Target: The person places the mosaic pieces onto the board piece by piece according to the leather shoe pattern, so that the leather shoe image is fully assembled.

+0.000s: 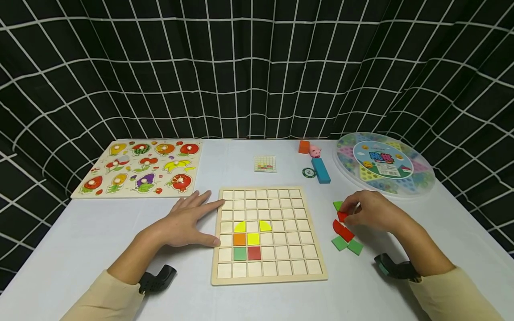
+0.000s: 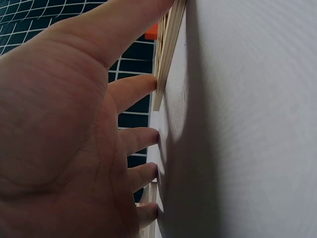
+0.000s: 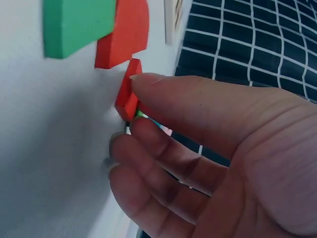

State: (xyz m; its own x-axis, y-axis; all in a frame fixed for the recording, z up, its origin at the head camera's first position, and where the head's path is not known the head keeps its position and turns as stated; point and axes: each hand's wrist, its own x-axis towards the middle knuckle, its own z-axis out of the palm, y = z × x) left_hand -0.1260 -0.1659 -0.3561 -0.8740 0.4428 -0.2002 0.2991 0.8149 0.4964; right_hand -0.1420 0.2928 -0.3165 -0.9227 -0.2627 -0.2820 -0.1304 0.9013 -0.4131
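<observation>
A wooden grid board (image 1: 269, 281) lies flat before me. On it sit two yellow quarter-round tiles (image 1: 265, 226), plus orange (image 1: 239, 239), yellow (image 1: 253, 239), green (image 1: 240, 253) and red (image 1: 254, 253) square tiles. My left hand (image 1: 184, 225) is spread flat beside the board, thumb and index fingertips at its left edge. To the right, my right hand (image 1: 373, 211) pinches a small red tile (image 3: 127, 96) between thumb and index finger, low over the table. Near it lie more red tiles (image 1: 345, 232), green tiles (image 1: 355, 247) and a light green tile (image 1: 337, 205).
A fruit knob puzzle (image 1: 192, 178) lies back left. Behind the board is a small pattern card (image 1: 265, 163). An orange block (image 1: 304, 146), pink pig figure (image 1: 315, 151), blue block (image 1: 321, 170) and poker chip (image 1: 308, 172) sit near a round game box (image 1: 421, 174).
</observation>
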